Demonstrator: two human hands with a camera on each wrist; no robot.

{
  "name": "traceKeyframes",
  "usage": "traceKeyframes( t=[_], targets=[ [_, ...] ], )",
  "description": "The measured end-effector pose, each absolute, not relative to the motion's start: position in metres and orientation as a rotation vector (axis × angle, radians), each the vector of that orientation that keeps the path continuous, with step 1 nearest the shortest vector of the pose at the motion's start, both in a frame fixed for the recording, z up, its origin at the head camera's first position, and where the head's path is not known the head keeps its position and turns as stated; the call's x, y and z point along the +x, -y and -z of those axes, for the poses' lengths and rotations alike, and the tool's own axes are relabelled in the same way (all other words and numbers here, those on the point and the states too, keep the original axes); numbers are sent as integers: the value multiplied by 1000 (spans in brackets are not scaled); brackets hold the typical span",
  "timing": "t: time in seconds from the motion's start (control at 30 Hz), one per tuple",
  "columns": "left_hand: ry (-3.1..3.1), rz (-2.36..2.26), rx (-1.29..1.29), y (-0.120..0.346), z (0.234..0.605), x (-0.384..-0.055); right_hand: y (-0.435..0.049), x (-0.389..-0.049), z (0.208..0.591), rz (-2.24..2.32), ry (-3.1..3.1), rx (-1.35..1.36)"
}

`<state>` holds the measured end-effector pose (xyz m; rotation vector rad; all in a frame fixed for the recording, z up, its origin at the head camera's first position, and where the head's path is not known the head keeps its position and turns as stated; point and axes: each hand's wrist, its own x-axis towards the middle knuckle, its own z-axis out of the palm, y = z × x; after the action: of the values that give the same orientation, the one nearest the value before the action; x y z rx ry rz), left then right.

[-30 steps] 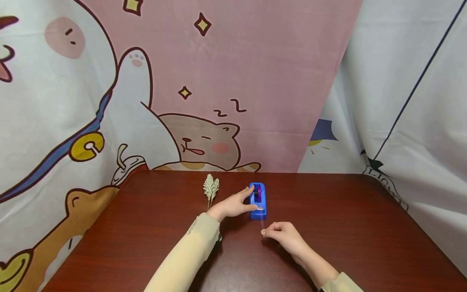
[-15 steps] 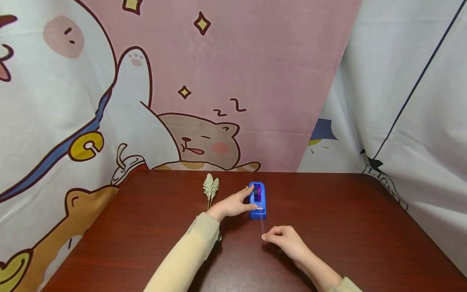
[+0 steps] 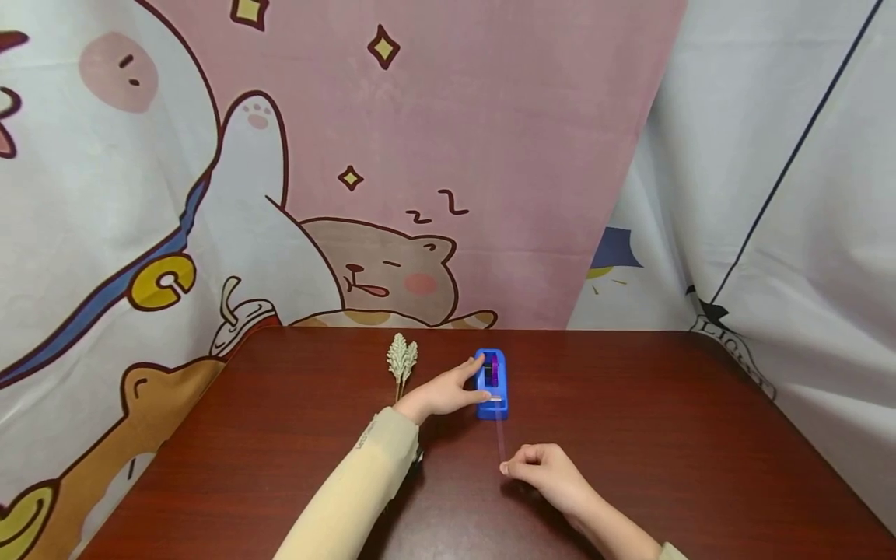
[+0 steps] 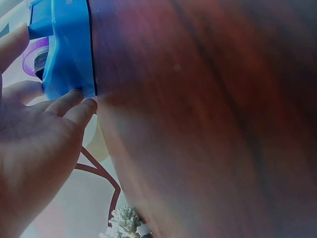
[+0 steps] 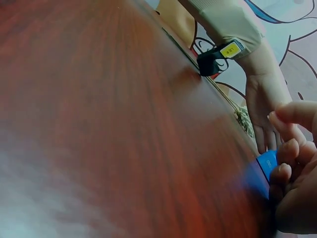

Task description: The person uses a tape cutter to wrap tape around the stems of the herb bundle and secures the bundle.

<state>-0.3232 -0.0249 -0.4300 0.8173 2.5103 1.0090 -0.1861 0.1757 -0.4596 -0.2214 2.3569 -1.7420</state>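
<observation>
Head view: the blue tape dispenser (image 3: 495, 391) sits on the dark reddish-brown counter (image 3: 665, 428), toward the back and a bit right of centre, with a purple roll (image 3: 494, 371) inside. The left hand (image 3: 448, 391) has it gripped from the left side, thumb by the cutter end; on the left wrist cam you can see its other fingers against the blue plastic. The right hand (image 3: 544, 473) is closer to the person, thumb and finger pinching the end of a see-through tape strip (image 3: 500, 439) that runs pretty straight out of the dispenser. A pale leafy sprig (image 3: 402, 359) lies on the counter, with the left arm crossing over its stems. Behind it all hangs a pink-and-white cartoon backdrop (image 3: 532, 155), sleeping bear and all.
</observation>
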Motion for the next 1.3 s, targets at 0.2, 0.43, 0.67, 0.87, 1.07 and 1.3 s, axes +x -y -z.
traceKeyframes(
  t=[0.2,0.43,0.67,0.87,1.07,1.3],
  targets=[
    [-2509,-1000,796,26,431,-325,-173,-182,457,1754,-2344,-246],
    [-2506,-1004,790,26,433,-327,-174,-177,455,1731,-2350,-253],
    [-2510,-1007,800,26,432,-326,-175,-177,455,1698,-2382,-300],
    [-2517,-1011,798,25,432,-326,-175,-177,455,1692,-2404,-325],
    [-2508,-1012,799,25,433,-326,-172,-176,460,1703,-2447,-391],
    [-2498,-1040,801,25,433,-323,-171,-176,463,1687,-2483,-394]
  ],
)
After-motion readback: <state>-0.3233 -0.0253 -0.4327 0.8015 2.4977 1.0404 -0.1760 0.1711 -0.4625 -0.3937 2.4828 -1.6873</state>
